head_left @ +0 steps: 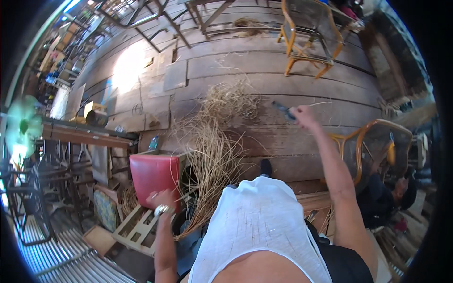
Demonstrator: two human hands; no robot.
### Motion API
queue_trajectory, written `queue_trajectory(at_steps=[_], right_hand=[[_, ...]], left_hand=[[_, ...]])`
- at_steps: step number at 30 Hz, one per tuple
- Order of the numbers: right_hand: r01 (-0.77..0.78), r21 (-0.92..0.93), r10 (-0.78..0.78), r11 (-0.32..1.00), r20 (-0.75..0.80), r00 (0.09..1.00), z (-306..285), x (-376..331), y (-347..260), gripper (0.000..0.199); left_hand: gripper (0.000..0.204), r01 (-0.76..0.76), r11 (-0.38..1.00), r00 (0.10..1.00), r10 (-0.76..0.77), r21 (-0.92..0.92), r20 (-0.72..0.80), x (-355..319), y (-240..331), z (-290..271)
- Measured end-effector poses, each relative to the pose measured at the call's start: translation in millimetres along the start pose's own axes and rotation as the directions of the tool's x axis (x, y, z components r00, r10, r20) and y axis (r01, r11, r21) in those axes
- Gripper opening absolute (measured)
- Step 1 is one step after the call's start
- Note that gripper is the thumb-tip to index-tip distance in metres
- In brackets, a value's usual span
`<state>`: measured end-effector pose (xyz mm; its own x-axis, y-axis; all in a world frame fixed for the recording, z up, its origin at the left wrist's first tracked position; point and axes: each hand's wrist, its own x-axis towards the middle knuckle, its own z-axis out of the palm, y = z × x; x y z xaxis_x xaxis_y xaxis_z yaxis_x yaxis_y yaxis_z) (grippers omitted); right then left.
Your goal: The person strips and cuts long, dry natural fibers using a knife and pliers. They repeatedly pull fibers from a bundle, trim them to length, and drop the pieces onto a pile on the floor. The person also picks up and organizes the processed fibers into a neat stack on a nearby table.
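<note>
My right hand (306, 116) is stretched out over the plank floor, fingers closed around a small dark hand tool (282, 110). The tool's exact kind is too small to make out. A thin pale strand (321, 103) runs off to the right by that hand. My left hand (161, 199), with a watch (162, 209) on its wrist, is low on the left, in front of a red padded box-like seat (153, 172). Its fingers are blurred, and whether it grips anything is not clear. Long loose strands of rattan-like fibre (210, 153) lie between the hands, piled into a tangle farther off.
Cane-framed chairs stand at the far right (311, 40) and nearer right (361, 151), where a seated person (387, 191) is partly visible. A workbench (87, 134) and a green fan (23, 125) are left. A pale slatted frame (137, 228) lies beside the red seat.
</note>
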<state>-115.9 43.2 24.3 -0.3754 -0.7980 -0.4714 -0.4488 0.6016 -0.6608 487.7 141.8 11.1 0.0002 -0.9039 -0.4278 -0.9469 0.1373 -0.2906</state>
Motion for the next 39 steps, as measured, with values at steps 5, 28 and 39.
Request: queue_trajectory(at_steps=[5, 28, 39], right_hand=[[0.4, -0.052, -0.384, 0.915, 0.195, 0.903, 151, -56, -51, 0.032], [0.071, 0.03, -0.071, 0.997, -0.012, 0.997, 1, -9, 145, 0.031], [0.661, -0.141, -0.556, 0.737, 0.429, 0.712, 56, -107, 26, 0.021]], left_hand=[[0.026, -0.271, 0.666, 0.936, 0.352, -0.695, -0.028, 43, 176, -50], [0.035, 0.293, 0.904, 0.905, -0.368, 0.313, 0.214, 62, -291, -20], [0.046, -0.49, 0.159, 0.389, 0.92, -0.857, -0.051, 111, 297, -177]])
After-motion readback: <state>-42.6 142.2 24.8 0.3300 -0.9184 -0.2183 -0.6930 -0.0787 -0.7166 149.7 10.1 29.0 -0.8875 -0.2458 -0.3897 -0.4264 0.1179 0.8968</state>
